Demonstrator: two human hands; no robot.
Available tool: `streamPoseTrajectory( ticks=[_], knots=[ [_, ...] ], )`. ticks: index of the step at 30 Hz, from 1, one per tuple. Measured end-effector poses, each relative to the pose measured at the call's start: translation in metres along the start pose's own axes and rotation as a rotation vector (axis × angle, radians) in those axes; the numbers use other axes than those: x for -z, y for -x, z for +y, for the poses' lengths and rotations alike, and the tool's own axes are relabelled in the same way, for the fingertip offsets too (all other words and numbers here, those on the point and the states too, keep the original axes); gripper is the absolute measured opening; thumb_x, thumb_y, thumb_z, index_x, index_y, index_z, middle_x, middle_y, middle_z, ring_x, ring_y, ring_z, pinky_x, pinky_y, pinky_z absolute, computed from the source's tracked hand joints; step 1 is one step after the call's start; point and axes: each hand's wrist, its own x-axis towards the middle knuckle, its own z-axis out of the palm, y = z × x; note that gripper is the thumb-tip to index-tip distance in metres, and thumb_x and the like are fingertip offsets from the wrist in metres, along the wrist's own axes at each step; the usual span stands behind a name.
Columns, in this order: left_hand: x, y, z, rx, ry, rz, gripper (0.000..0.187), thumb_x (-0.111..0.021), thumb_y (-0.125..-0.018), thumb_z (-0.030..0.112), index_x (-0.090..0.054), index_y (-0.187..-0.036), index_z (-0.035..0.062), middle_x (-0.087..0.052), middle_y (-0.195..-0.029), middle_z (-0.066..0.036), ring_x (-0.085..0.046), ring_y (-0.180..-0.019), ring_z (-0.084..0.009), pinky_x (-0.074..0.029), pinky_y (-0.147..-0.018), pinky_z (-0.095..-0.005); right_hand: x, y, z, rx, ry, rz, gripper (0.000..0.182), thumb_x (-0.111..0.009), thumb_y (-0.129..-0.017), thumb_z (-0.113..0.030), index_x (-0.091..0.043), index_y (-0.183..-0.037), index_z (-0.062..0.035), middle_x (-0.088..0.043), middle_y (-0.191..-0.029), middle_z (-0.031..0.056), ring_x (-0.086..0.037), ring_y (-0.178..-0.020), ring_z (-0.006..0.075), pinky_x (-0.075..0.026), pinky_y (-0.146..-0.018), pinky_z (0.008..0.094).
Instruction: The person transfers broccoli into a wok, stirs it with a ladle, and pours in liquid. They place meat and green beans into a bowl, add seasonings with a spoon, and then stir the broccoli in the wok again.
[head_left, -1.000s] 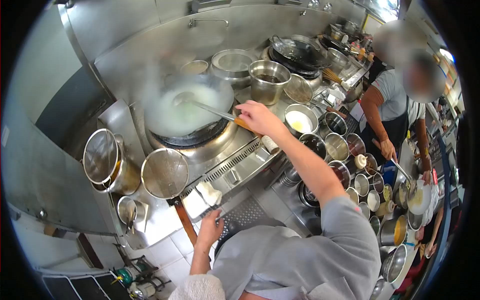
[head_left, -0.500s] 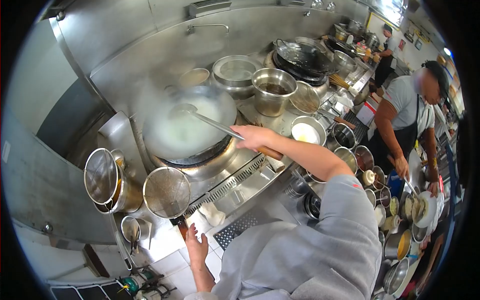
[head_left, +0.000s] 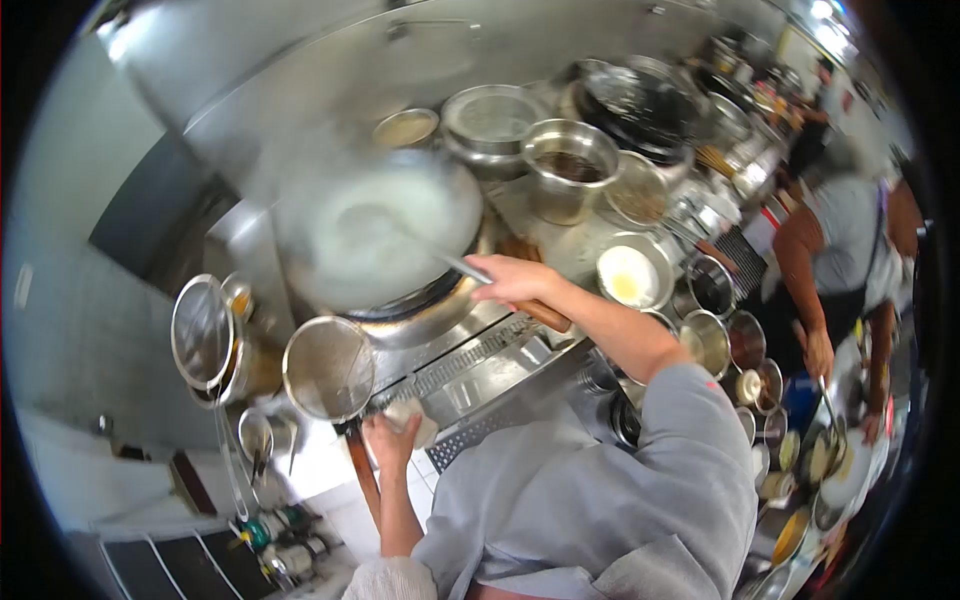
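My right hand is wrapped round the shaft of a long ladle with a wooden end. The ladle's bowl is blurred by steam over the wok, which holds pale cloudy liquid. Down at the stove's front edge, my left hand has its fingers closing on a white cloth. Just beside that hand, the wooden handle of a round mesh strainer slants down; the hand does not appear to hold it.
To the left, another strainer rests over a metal pot. A deep pot of dark liquid and a bowl of white and yellow contents are right of the wok. A co-worker stands at a counter crowded with containers.
My left hand has moved up from beside the strainer handle to the white cloth and closed on it. My right hand keeps hold of the ladle. The view has shifted slightly.
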Motion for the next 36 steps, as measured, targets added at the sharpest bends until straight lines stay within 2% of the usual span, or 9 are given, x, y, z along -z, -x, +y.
streamPoseTrajectory(
  ticks=[4,7,9,16,21,23,27,33,36],
  knots=[
    [-0.016,-0.001,-0.009,0.113,0.068,-0.078,0.055,-0.078,-0.067,0.037,-0.059,-0.095,-0.0066,-0.06,-0.095,-0.028,-0.059,-0.088,-0.0414,-0.048,-0.078,-0.0445,-0.017,0.006,-0.003,-0.038,-0.533,0.192,0.06,-0.061,-0.088,-0.009,-0.033,-0.141,-0.0068,-0.044,-0.07,-0.0023,-0.041,-0.05,0.0057,-0.038,-0.038,0.022],
    [-0.013,-0.001,-0.008,0.118,0.216,-0.11,0.044,-0.074,-0.071,0.031,-0.062,-0.092,-0.0057,-0.065,-0.084,-0.021,-0.064,-0.077,-0.0358,-0.05,-0.072,-0.0435,-0.022,-0.006,-0.002,-0.005,-0.539,0.339,0.053,-0.061,-0.087,-0.007,-0.038,-0.135,-0.004,-0.049,-0.072,-0.0002,-0.043,-0.049,0.0069,-0.04,-0.038,0.0245],
    [0.006,0.006,0.003,0.254,0.518,-0.114,0.033,-0.074,-0.075,0.024,-0.065,-0.093,-0.0018,-0.069,-0.084,-0.013,-0.067,-0.078,-0.0282,-0.052,-0.07,-0.0357,-0.02,-0.016,-0.008,0.021,-0.534,0.357,0.047,-0.06,-0.087,-0.007,-0.042,-0.129,-0.0021,-0.05,-0.073,0.0007,-0.044,-0.049,0.0076,-0.041,-0.037,0.0257],
    [0.032,0.043,-0.008,0.588,2.091,-0.291,0.06,-0.064,-0.079,0.03,-0.045,-0.132,0.0094,-0.054,-0.126,-0.014,-0.054,-0.115,-0.028,-0.043,-0.1,-0.0468,-0.017,-0.06,-0.006,-0.096,-0.572,0.168,0.021,-0.058,-0.088,-0.01,-0.049,-0.105,0.0,-0.042,-0.062,-0.0031,-0.041,-0.045,0.0046,-0.033,-0.038,0.0192],
    [0.033,0.055,0.009,0.543,2.589,-0.511,0.061,-0.062,-0.078,0.039,-0.048,-0.131,0.0118,-0.05,-0.125,-0.025,-0.053,-0.11,-0.0365,-0.05,-0.086,-0.0468,-0.01,-0.034,-0.038,-0.085,-0.763,-0.047,0.018,-0.057,-0.089,-0.009,-0.049,-0.103,-0.001,-0.04,-0.061,-0.0058,-0.038,-0.044,0.0023,-0.03,-0.038,0.0184],
    [0.023,0.059,-0.001,0.517,2.78,-0.646,0.057,-0.06,-0.08,0.041,-0.05,-0.128,0.0108,-0.05,-0.117,-0.027,-0.056,-0.094,-0.0316,-0.053,-0.073,-0.0391,-0.012,-0.011,-0.036,-0.144,-0.501,-0.047,0.043,-0.058,-0.086,-0.006,-0.043,-0.126,-0.0014,-0.04,-0.061,-0.0055,-0.039,-0.043,0.0037,-0.031,-0.037,0.0188],
    [0.026,0.065,-0.011,0.432,2.852,-0.62,0.068,-0.058,-0.083,0.04,-0.034,-0.136,0.0062,-0.042,-0.092,-0.011,-0.048,-0.075,-0.019,-0.051,-0.067,-0.0347,-0.033,0.056,-0.071,-0.135,0.056,0.056,0.073,-0.06,-0.083,-0.004,-0.024,-0.147,-0.0101,-0.041,-0.06,-0.0022,-0.043,-0.044,0.0068,-0.037,-0.037,0.0211],
    [0.054,0.046,-0.014,0.357,2.769,-0.92,0.079,-0.06,-0.082,0.036,-0.02,-0.142,0.0053,-0.037,-0.097,-0.013,-0.048,-0.075,-0.0211,-0.053,-0.065,-0.0345,-0.005,0.08,-0.082,-0.247,-0.477,-0.152,0.067,-0.057,-0.084,-0.002,-0.027,-0.144,-0.0048,-0.044,-0.065,-0.0016,-0.041,-0.041,0.0052,-0.035,-0.032,0.02],
    [0.055,0.039,-0.015,0.492,2.739,-0.964,0.07,-0.062,-0.08,0.036,-0.032,-0.131,-0.0006,-0.037,-0.098,-0.014,-0.046,-0.084,-0.0233,-0.055,-0.068,-0.036,-0.019,0.052,-0.08,-0.279,-0.272,-0.074,0.063,-0.057,-0.086,-0.004,-0.03,-0.142,-0.0042,-0.042,-0.062,-0.0039,-0.041,-0.042,0.0041,-0.035,-0.033,0.0194]
  ],
)
